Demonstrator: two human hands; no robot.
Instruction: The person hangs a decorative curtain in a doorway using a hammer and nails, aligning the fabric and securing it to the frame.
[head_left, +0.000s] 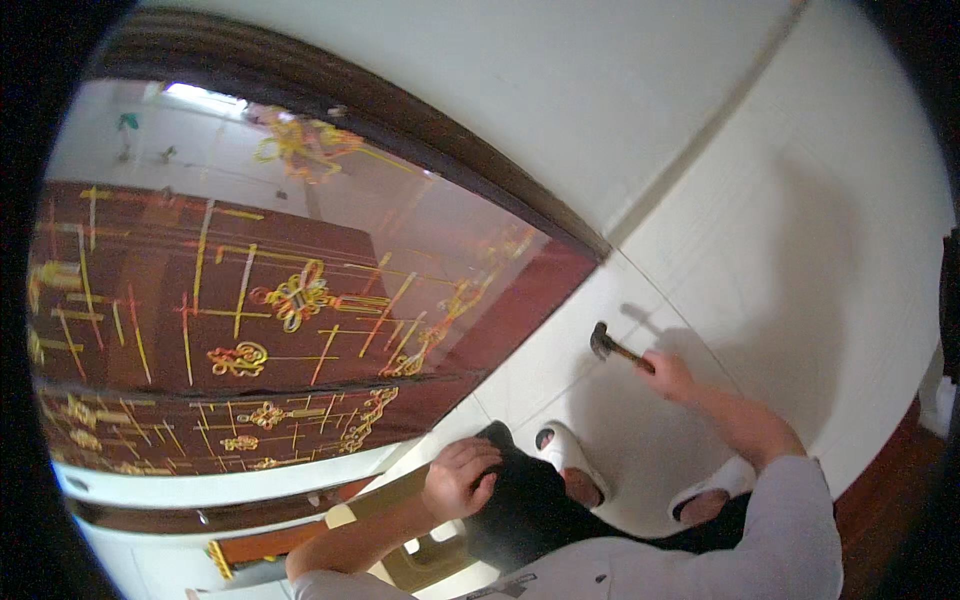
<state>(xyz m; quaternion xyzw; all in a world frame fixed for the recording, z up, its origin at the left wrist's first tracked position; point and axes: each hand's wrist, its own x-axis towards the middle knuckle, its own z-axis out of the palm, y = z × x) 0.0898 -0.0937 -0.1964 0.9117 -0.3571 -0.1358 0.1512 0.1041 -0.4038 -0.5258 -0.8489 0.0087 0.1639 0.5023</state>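
Observation:
My right hand (671, 377) is closed around the handle of a claw hammer (602, 341), whose dark head points left above the pale tiled floor. The hammer touches nothing that I can make out, and its shadow falls on the tiles behind it. My left hand (459, 478) rests on my knee in black trousers (517, 517), with its fingers curled; nothing shows in it, though the palm is hidden. Below my hands are my feet in white slippers (571, 461).
At left stands a glossy dark red cabinet (300, 300) with gold and red knot patterns. A dark wooden frame edge (480, 165) borders it beside a white wall (540, 82). A brown plastic stool (431, 562) is at lower left, and dark red furniture (889, 480) at right.

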